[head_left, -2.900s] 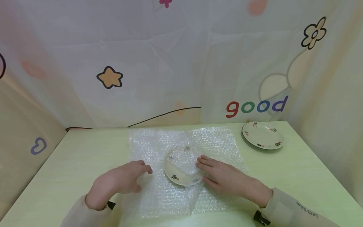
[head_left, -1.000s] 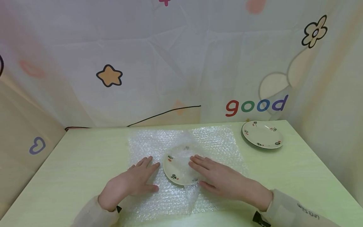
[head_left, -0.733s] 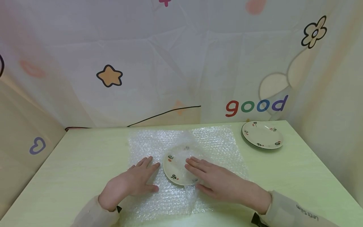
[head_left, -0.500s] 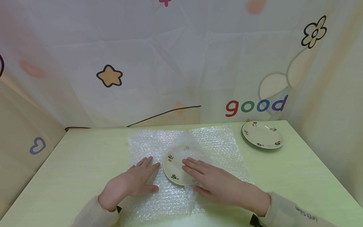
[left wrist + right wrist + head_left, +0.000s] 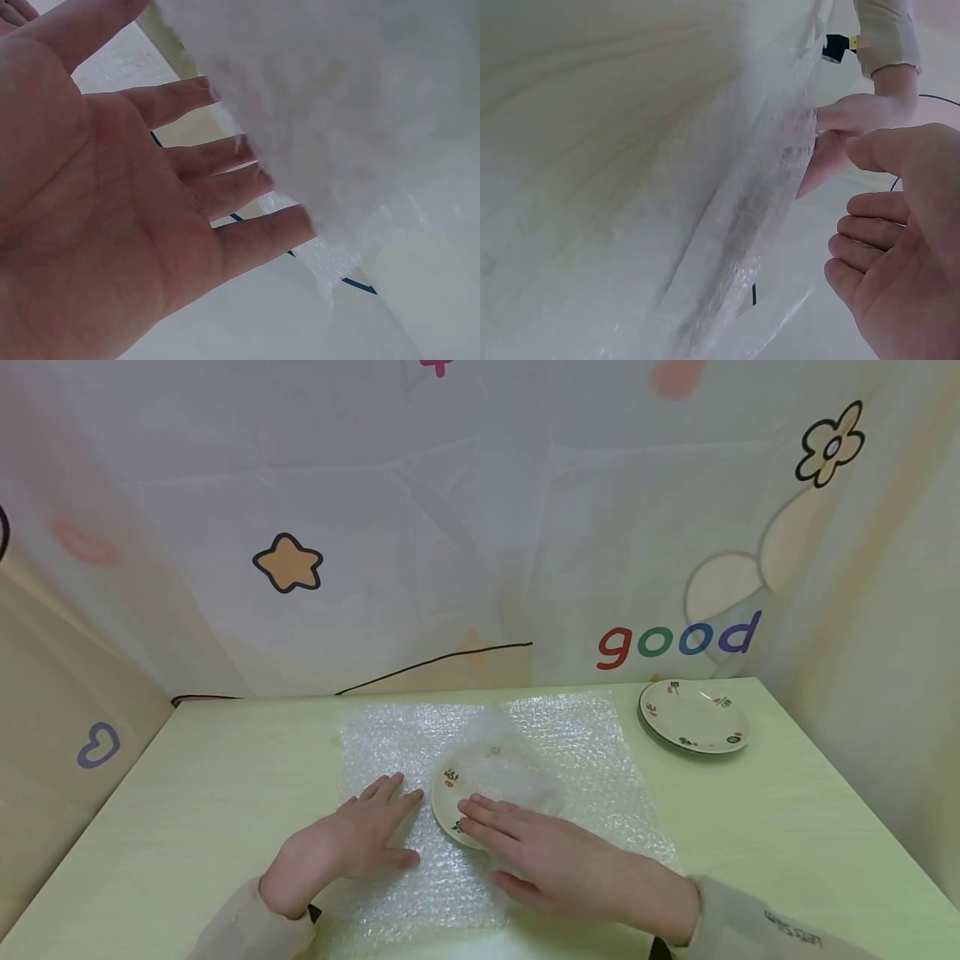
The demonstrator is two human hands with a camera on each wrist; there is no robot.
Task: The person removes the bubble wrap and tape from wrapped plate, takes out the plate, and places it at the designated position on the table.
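A cream plate [image 5: 447, 802] with small printed motifs lies on a sheet of bubble wrap [image 5: 408, 902] in the middle of the table. A cloudy flap of the wrap covers its right part. Beside the plate's left rim, my left hand [image 5: 356, 839] lies spread on the wrap. My right hand [image 5: 551, 856], fingers straight and together, reaches over the near right part of the plate and hides some of its rim. In the right wrist view, the wrap's folded edge [image 5: 742, 225] stands close to the right hand's fingertips. Wrap also fills much of the left wrist view.
Two stacked plates [image 5: 693, 717] with the same sort of motifs stand at the table's back right. A printed curtain [image 5: 450, 527] hangs behind the pale green table [image 5: 795, 810] and along its sides.
My left hand has come rightward from above the wrap to beside the plate, then stayed still. My right hand has slid left and nearer across the wrapped plate.
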